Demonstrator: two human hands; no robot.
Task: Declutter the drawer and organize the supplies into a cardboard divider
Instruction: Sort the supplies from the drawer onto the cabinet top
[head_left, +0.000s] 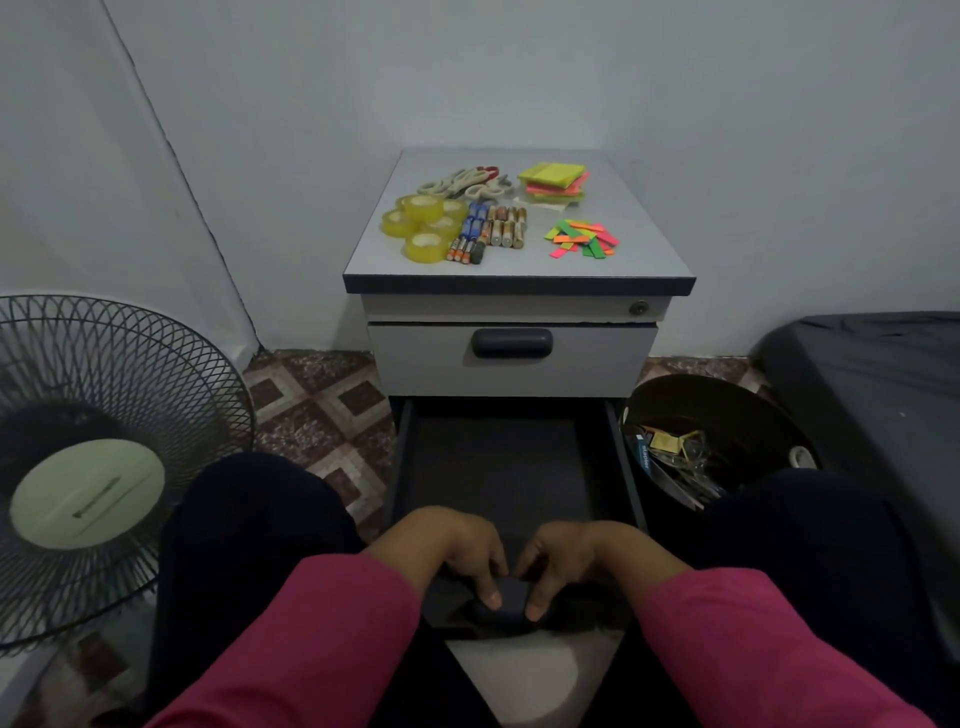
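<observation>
I see both hands at the front edge of the pulled-out bottom drawer (498, 467). L hand (457, 551) and R hand (563, 558) each curl fingers over the dark drawer handle (511, 597), thumbs toward each other, gripping it. Drawer interior, just ahead of the hands, looks dark; contents can't be made out. Farther ahead, on the cabinet top (639, 244): tape rolls (423, 226), batteries (491, 231), scissors (465, 182), sticky notes (556, 179), color tabs (582, 239). Bin (727, 405) sits beyond the R hand.
</observation>
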